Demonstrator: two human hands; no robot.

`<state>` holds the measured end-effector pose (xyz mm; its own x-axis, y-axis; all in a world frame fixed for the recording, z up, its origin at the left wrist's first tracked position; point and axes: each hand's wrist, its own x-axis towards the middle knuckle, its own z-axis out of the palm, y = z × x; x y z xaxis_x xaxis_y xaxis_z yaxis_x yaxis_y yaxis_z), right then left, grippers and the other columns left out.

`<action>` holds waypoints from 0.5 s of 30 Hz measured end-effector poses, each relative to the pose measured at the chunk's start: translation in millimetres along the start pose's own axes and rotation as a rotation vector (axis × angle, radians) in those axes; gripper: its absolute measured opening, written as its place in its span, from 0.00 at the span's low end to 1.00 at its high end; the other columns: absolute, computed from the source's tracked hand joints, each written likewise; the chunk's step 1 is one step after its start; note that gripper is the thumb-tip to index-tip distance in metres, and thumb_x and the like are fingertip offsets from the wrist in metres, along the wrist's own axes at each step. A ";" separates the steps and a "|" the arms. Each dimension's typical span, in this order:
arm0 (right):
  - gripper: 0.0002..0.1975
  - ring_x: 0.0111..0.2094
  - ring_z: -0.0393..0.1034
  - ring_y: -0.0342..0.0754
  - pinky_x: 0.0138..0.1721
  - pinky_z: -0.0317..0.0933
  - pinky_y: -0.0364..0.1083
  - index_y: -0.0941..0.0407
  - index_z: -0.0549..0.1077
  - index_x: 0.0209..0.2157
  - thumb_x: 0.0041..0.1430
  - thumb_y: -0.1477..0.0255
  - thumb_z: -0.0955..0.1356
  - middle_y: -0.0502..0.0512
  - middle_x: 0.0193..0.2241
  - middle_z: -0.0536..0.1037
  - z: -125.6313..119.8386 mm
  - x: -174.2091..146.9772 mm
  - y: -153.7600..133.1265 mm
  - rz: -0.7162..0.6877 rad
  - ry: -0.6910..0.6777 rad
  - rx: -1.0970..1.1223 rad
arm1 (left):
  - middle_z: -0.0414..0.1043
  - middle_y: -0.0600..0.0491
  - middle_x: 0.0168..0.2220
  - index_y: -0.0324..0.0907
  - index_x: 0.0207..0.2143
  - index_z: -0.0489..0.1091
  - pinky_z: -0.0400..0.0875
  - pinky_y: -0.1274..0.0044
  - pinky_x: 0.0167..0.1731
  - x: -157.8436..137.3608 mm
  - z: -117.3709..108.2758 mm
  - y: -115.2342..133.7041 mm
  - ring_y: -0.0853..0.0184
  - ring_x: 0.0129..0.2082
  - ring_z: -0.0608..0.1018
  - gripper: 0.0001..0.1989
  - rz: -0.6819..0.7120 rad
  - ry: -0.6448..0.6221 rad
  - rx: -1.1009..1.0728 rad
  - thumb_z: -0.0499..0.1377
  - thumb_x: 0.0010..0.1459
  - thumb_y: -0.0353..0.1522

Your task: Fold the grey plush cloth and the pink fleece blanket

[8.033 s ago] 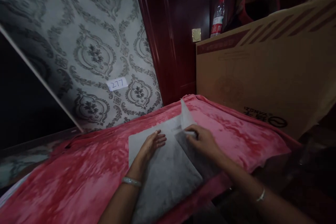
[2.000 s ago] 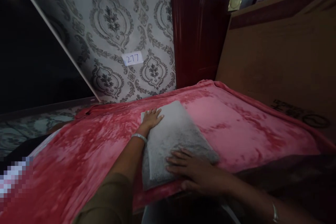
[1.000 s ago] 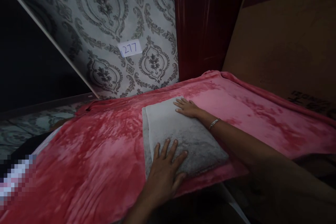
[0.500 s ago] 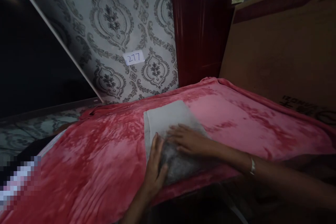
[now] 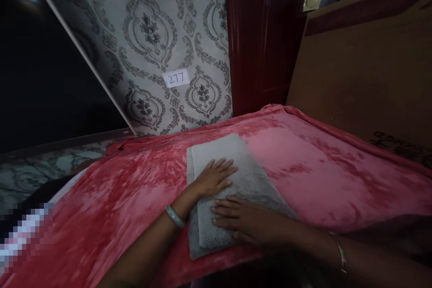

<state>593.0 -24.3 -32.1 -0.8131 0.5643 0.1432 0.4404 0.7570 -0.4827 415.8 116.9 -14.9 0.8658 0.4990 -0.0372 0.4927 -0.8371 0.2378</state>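
A folded grey cloth [image 5: 219, 146], soft like a towel, lies on a red and pink plush blanket [image 5: 148, 207]. My left hand [image 5: 215, 177] rests flat across the cloth's middle, fingers spread and pointing right. Closer to me, my right hand [image 5: 245, 220] lies palm down on the near half of the cloth, its fingers stretched out to the left. Both hands touch only the cloth's upper face. The layered fold edges show along its left side, and my right hand and forearm cover part of its near right area.
Behind the blanket stands a patterned wall with a paper label [image 5: 176, 78] reading 277. A large cardboard box [image 5: 357, 63] borders the right side, beside a dark red panel [image 5: 256, 40]. A dark screen [image 5: 50, 72] leans at the left.
My left hand has moved from the cloth's left edge onto its middle. My right hand has slid toward me, to the near half. The view has shifted slightly.
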 end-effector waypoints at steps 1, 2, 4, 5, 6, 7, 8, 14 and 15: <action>0.26 0.72 0.39 0.48 0.72 0.32 0.55 0.54 0.58 0.69 0.73 0.67 0.59 0.56 0.70 0.55 -0.6 0.0 -0.4 0.003 -0.007 0.005 | 0.45 0.55 0.74 0.56 0.70 0.53 0.39 0.53 0.70 6.6 -1.5 -10.1 0.57 0.74 0.47 0.29 -0.049 0.000 0.032 0.45 0.69 0.49; 0.26 0.72 0.39 0.48 0.72 0.32 0.55 0.53 0.58 0.70 0.73 0.67 0.59 0.55 0.70 0.56 -1.4 0.2 -0.9 0.003 -0.015 0.012 | 0.45 0.54 0.74 0.56 0.70 0.52 0.40 0.52 0.69 12.9 -3.6 -20.1 0.56 0.74 0.46 0.30 -0.098 -0.003 0.056 0.45 0.69 0.49; 0.26 0.72 0.39 0.49 0.72 0.32 0.56 0.52 0.57 0.70 0.73 0.67 0.59 0.55 0.70 0.56 -3.4 0.7 -1.5 0.005 -0.025 0.032 | 0.45 0.54 0.74 0.56 0.70 0.52 0.41 0.51 0.69 24.7 -8.3 -39.0 0.55 0.74 0.46 0.30 -0.176 -0.008 0.085 0.45 0.69 0.50; 0.26 0.72 0.39 0.49 0.72 0.32 0.56 0.51 0.57 0.70 0.73 0.66 0.59 0.55 0.70 0.56 -4.2 1.0 -1.5 0.006 -0.029 0.045 | 0.44 0.54 0.74 0.56 0.71 0.51 0.42 0.51 0.69 30.0 -10.5 -47.9 0.55 0.74 0.46 0.30 -0.204 -0.006 0.092 0.45 0.69 0.50; 0.27 0.72 0.39 0.49 0.72 0.32 0.57 0.51 0.57 0.70 0.73 0.66 0.59 0.55 0.70 0.55 -4.9 1.1 -1.4 0.008 -0.030 0.060 | 0.44 0.54 0.74 0.56 0.71 0.51 0.42 0.52 0.69 34.9 -12.5 -56.4 0.55 0.74 0.46 0.31 -0.226 -0.003 0.097 0.44 0.69 0.50; 0.27 0.72 0.38 0.49 0.72 0.32 0.57 0.51 0.56 0.70 0.73 0.65 0.59 0.55 0.70 0.55 -5.3 1.2 -1.1 0.010 -0.030 0.079 | 0.44 0.54 0.74 0.57 0.71 0.50 0.42 0.52 0.69 39.4 -14.1 -64.4 0.55 0.74 0.46 0.31 -0.245 0.001 0.101 0.44 0.69 0.50; 0.27 0.72 0.38 0.49 0.72 0.31 0.57 0.50 0.55 0.70 0.73 0.65 0.59 0.55 0.70 0.54 -5.6 1.3 -0.8 0.013 -0.027 0.101 | 0.44 0.54 0.74 0.56 0.71 0.50 0.42 0.53 0.69 43.6 -15.5 -72.0 0.55 0.74 0.46 0.31 -0.262 0.006 0.105 0.44 0.69 0.50; 0.28 0.72 0.37 0.49 0.72 0.30 0.57 0.47 0.54 0.71 0.73 0.66 0.59 0.53 0.71 0.53 -9.7 1.5 -1.2 0.014 -0.027 0.194 | 0.46 0.54 0.74 0.55 0.71 0.50 0.45 0.54 0.69 64.7 -21.6 -103.5 0.54 0.73 0.50 0.32 -0.430 0.035 0.112 0.42 0.68 0.51; 0.27 0.72 0.36 0.48 0.72 0.30 0.57 0.47 0.54 0.71 0.73 0.65 0.59 0.52 0.71 0.53 -10.8 1.5 -1.9 0.022 -0.032 0.194 | 0.47 0.53 0.73 0.55 0.71 0.50 0.46 0.54 0.68 67.1 -22.3 -105.8 0.53 0.73 0.51 0.32 -0.454 0.032 0.111 0.42 0.68 0.51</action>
<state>595.0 -21.4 -21.7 -0.8170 0.5670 0.1050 0.3791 0.6654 -0.6430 419.8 244.0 -20.9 0.5578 0.8258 -0.0827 0.8292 -0.5501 0.0994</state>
